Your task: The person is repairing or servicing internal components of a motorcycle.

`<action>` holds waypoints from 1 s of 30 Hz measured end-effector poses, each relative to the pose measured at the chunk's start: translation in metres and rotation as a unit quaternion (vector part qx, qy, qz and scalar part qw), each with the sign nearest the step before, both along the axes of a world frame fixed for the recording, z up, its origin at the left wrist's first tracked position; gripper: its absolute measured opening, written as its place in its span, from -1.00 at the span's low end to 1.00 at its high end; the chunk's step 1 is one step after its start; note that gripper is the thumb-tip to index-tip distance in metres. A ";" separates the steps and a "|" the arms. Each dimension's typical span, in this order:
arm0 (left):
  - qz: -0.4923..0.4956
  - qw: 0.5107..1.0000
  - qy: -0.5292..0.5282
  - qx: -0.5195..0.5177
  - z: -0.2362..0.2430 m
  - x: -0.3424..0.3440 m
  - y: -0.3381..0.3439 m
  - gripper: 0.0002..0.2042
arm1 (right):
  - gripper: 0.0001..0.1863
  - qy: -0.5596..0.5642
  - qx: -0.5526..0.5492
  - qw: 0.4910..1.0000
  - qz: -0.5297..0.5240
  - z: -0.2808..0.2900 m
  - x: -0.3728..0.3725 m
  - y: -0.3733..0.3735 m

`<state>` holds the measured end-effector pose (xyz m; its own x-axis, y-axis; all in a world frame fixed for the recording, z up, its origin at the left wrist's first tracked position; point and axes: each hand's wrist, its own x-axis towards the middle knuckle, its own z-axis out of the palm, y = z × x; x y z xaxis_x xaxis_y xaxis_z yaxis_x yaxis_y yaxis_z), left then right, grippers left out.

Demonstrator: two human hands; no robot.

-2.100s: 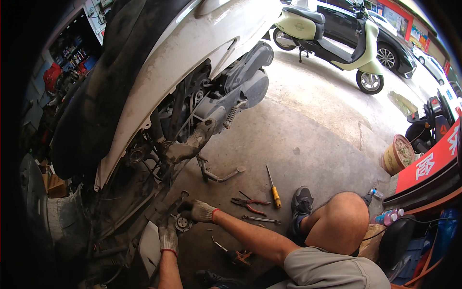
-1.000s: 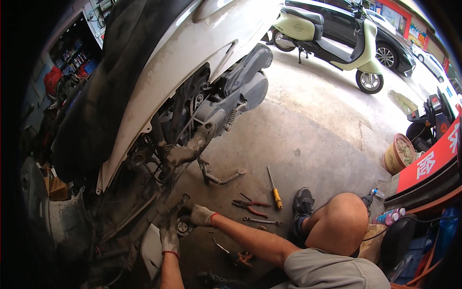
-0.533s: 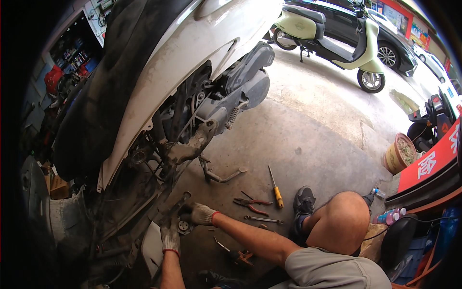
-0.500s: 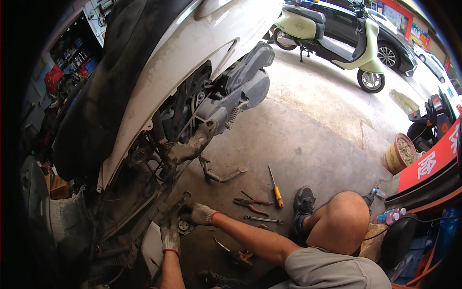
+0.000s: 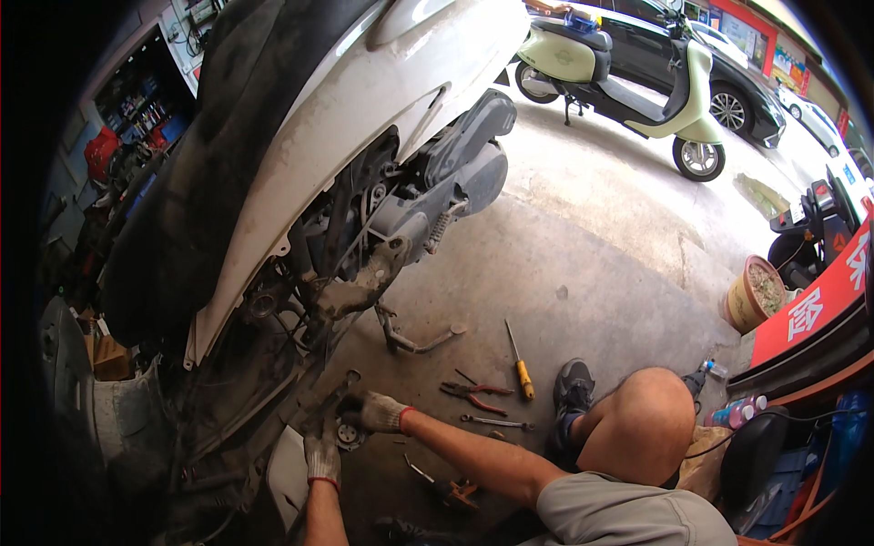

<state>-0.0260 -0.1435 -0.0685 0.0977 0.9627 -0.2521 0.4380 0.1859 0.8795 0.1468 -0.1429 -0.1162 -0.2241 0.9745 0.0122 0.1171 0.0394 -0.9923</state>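
My left hand, in a pale knitted glove with a red cuff, is low beside the scooter's underside, its fingers closed up against a dark, long metal part with a rounded end. My right hand, gloved alike, reaches in from the right and is closed at the same part; what its fingers hold is lost in shadow. Between and just below the hands shows a round metal piece with holes. Above them leans the white-panelled scooter, with its engine and stand exposed.
On the floor to the right lie red-handled pliers, a yellow-handled screwdriver, a wrench and an orange-and-black tool. A white panel sits beside my left forearm. Farther off stand a pale green scooter and a planter.
Both hands stay in nearly the same place at the dark part. The whole view has shifted slightly, and a blue item on the green scooter's seat now shows more fully.
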 end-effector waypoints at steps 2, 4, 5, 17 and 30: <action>0.002 1.000 0.008 -0.015 -0.001 -0.001 0.000 -0.47 | -0.59 -0.004 0.005 1.000 -0.002 -0.001 0.001 0.000; 0.009 1.000 -0.009 -0.004 -0.004 -0.003 0.001 -0.52 | -0.59 -0.008 0.011 1.000 -0.004 -0.001 0.000 0.000; 0.009 1.000 -0.009 -0.004 -0.004 -0.003 0.001 -0.52 | -0.59 -0.016 0.016 1.000 -0.003 -0.001 0.000 0.000; 0.004 1.000 -0.015 0.009 -0.010 -0.007 0.004 -0.56 | -0.59 -0.031 0.030 0.999 -0.007 -0.007 -0.003 0.002; 0.022 1.000 -0.016 0.007 -0.005 -0.001 -0.001 -0.60 | -0.56 -0.032 0.006 0.999 -0.008 -0.005 -0.002 0.001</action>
<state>-0.0274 -0.1443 -0.0740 0.0635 0.9695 -0.2368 0.4018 0.1924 0.8953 0.1447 -0.1424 -0.1215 -0.2089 0.9779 0.0108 0.1812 0.0495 -0.9822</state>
